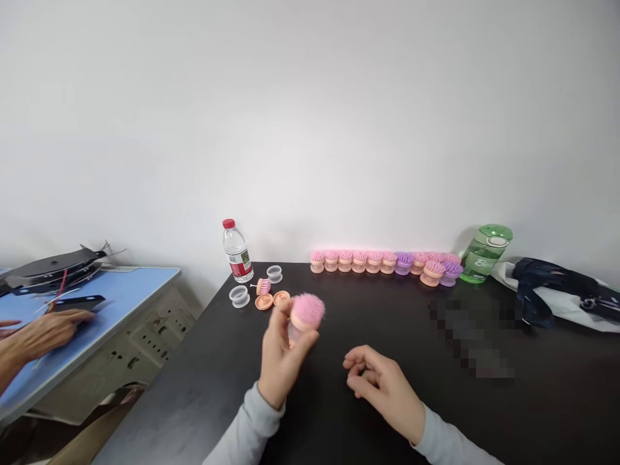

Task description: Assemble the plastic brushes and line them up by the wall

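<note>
My left hand (pixel 283 355) grips a small round scrub brush (pixel 309 311) above the black table, its pink bristles upward. The thumb is on one side of the brush's body and the fingers on the other. To the right, my right hand (pixel 385 387) hovers with loosely curled fingers, slightly apart and holding nothing visible. Beyond the left hand lie two orange round caps (pixel 264 301), two clear plastic rings (pixel 239 297) and a pink-bristled brush part (pixel 263 287) on its side with a thin stem. Along the wall stands a row of pink brushes (pixel 359 261), with purple ones (pixel 403 263) among them.
A red-capped water bottle (pixel 237 252) stands at the table's back left corner. A green bottle (pixel 485 254) and dark and white cloth (pixel 557 290) are at the right. On a neighbouring blue table (pixel 140 290), another person's hands (pixel 46 332) work beside black parts (pixel 53 268).
</note>
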The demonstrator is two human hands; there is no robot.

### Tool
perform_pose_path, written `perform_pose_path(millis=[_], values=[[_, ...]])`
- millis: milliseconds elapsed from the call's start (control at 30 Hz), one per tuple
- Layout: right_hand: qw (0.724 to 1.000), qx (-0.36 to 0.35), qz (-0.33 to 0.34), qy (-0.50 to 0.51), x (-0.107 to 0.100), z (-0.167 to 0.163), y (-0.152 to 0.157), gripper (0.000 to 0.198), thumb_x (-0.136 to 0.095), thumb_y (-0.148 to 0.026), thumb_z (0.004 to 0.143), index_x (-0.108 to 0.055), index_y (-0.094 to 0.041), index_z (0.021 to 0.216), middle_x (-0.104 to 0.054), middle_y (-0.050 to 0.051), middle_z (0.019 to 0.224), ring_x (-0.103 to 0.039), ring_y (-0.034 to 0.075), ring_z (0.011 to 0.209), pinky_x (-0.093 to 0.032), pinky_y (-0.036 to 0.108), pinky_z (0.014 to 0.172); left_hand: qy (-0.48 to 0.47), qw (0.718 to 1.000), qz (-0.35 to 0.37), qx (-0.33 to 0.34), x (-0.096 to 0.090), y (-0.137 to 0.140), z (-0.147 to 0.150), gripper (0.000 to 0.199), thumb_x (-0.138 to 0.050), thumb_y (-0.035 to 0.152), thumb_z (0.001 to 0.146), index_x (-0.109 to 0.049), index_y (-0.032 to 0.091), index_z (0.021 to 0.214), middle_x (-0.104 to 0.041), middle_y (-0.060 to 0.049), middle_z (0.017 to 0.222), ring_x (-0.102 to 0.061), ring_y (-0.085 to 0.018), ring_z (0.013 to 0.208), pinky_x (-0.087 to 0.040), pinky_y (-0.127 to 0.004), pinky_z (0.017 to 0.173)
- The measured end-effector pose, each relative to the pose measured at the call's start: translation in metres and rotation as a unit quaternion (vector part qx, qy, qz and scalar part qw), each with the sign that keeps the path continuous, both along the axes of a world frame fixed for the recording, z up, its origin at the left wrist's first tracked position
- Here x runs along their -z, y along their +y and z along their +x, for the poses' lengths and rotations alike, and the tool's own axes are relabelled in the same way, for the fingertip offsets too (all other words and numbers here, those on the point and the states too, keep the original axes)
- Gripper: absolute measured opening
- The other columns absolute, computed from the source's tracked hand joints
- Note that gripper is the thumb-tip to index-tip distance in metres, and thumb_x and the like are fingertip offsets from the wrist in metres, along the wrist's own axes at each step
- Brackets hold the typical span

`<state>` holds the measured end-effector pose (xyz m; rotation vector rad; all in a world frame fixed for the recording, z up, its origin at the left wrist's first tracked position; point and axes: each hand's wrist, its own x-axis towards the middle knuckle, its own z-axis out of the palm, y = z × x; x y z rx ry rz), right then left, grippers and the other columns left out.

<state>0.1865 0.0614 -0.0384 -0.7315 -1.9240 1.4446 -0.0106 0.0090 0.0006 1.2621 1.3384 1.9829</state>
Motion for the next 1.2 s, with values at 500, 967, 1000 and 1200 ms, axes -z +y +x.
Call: perform_pose_path(millis=[500,967,1000,1200], values=[[0.837,-0.138,0.46,-0.262,-0.005,-0.111,0.0,0.06,-0.056,-0.007,0.079,-0.047,-0.022,0.137,-0.052,0.017,0.137,-0.056,0.033,0.117,-0.059,0.041,0.076,-0.242,0.967,0.04,0.062,-0.008,0.01,-0.044,0.045,-0.081,0.028,0.072,-0.063,0.017,0.112,-0.071,-0.007,0.105,-0.065,-0.025,0.106,-0.043,-0.044,0.101],[0.985,-0.016,0.167,0.029,-0.023,-0.004,0.003,0.036,-0.056,-0.006,0.065,-0.045,-0.023,0.095,-0.057,0.003,0.098,-0.061,0.018,0.083,-0.052,0.032,0.076,-0.312,0.925,-0.06,0.207,0.01,0.002,0.008,0.058,-0.089,0.023,0.064,-0.057,0.025,0.112,-0.069,-0.001,0.096,-0.07,-0.025,0.095,-0.047,-0.045,0.096],[0.989,-0.003,0.119,0.085,-0.024,0.001,0.005,0.034,-0.057,-0.007,0.069,-0.044,-0.024,0.095,-0.058,0.004,0.101,-0.062,0.018,0.087,-0.053,0.032,0.078,-0.32,0.919,-0.073,0.22,0.012,0.001,0.013,0.058,-0.089,0.024,0.064,-0.057,0.026,0.112,-0.069,-0.001,0.097,-0.07,-0.024,0.095,-0.047,-0.044,0.095],[0.974,0.05,0.063,0.212,-0.018,0.009,0.004,0.026,-0.068,-0.014,0.074,-0.046,-0.023,0.085,-0.061,0.008,0.113,-0.061,0.024,0.105,-0.049,0.038,0.091,-0.327,0.895,-0.123,0.279,0.023,-0.001,0.033,0.047,-0.087,0.03,0.066,-0.063,0.024,0.106,-0.067,-0.002,0.097,-0.064,-0.017,0.09,-0.049,-0.03,0.084]])
